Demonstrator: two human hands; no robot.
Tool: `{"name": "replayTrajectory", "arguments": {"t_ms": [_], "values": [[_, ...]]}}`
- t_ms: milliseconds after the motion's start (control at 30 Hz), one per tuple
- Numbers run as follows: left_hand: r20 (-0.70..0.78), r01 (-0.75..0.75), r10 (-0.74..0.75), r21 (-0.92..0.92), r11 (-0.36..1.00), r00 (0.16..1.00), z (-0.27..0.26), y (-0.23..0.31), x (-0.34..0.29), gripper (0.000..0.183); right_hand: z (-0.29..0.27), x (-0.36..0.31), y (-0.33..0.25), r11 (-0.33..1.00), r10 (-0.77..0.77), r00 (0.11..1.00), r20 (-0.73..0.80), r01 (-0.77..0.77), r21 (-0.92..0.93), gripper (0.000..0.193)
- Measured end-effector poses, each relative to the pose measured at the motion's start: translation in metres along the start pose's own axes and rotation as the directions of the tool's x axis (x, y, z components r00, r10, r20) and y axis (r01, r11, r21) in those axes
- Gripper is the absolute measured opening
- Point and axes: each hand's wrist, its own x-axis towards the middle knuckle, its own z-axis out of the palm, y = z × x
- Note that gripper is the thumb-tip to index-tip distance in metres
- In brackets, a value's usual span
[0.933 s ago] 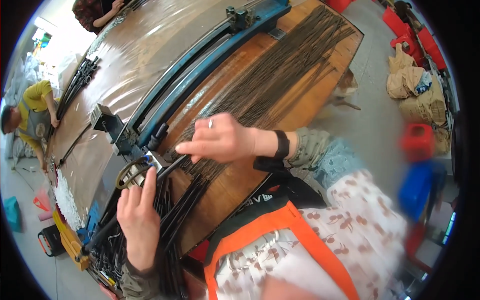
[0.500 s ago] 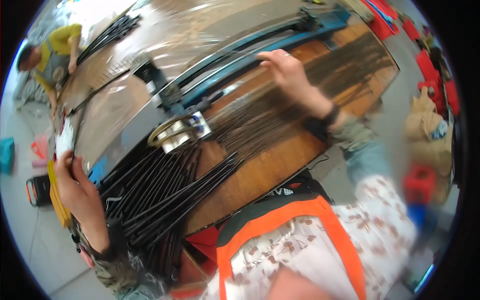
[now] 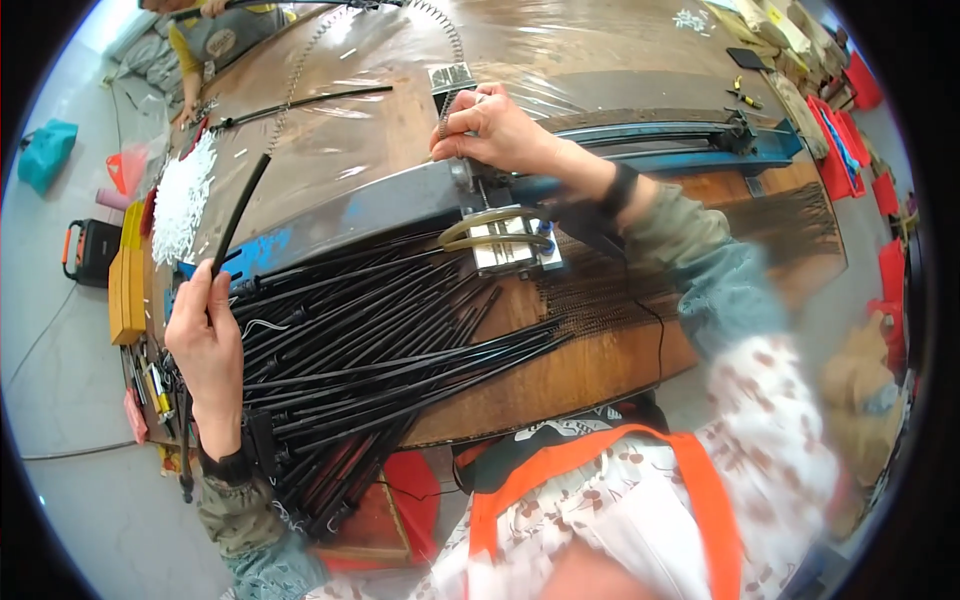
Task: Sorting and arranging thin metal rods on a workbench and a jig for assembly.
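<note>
Looking down through the head view, the left hand (image 3: 205, 345) sits at about eight o'clock, its fingers (image 3: 192, 300) wrapped around a long black flexible tube (image 3: 238, 215). That tube runs up and away from the fist toward twelve o'clock, its long axis leaning slightly to one o'clock, and its far end lies near a scatter of small white plastic pieces (image 3: 182, 200) on the brown wooden surface (image 3: 600, 370). Just beside the left hand, toward three o'clock, a fanned heap of black rods and tubes (image 3: 390, 340) spreads across the surface, their long axes running from seven o'clock up toward two o'clock.

The right hand (image 3: 495, 130) is at roughly twelve o'clock, well apart from the left. Its fingers (image 3: 455, 120) are pinched narrow on a thin coiled metal spring (image 3: 440, 110) that hangs from a small grey metal block (image 3: 452, 77); what lies inside the pinch is too small to tell further. Just below that hand, toward six o'clock, stands a blue-and-grey metal rail fixture (image 3: 400, 200) with a curved brass-coloured clamp (image 3: 497, 225).

The held tube's free end is nearer the left hand; the fixture is nearer the right. Another person in a yellow sleeve (image 3: 185, 55) works at eleven o'clock.
</note>
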Motion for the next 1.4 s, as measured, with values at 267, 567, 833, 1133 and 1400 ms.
{"name": "replayTrajectory", "arguments": {"t_ms": [267,567,833,1133,1400], "values": [[-0.001,-0.058,0.058,-0.102,0.993,0.998,0.033,0.0,0.014,0.022,-0.031,-0.024,0.011,0.905,-0.074,0.996,-0.054,0.044,-0.424,0.007],[0.144,-0.377,0.42,-0.252,0.891,0.896,0.141,0.053,0.057,0.009,-0.217,-0.211,0.075,0.584,0.215,0.962,-0.169,-0.265,-0.767,0.007],[0.14,-0.317,0.362,-0.265,0.911,0.922,0.197,0.084,0.069,0.024,-0.211,-0.252,0.111,0.665,0.236,0.954,-0.183,-0.296,-0.686,0.009],[0.107,-0.189,0.258,-0.434,0.881,0.96,0.199,0.092,0.063,0.027,-0.203,-0.242,0.099,0.672,0.239,0.939,-0.245,-0.343,-0.657,0.011],[0.318,-0.162,0.257,-0.296,0.941,0.912,0.196,0.087,0.067,0.024,-0.173,-0.218,0.051,0.653,0.216,0.952,-0.217,-0.306,-0.693,0.023]]}}
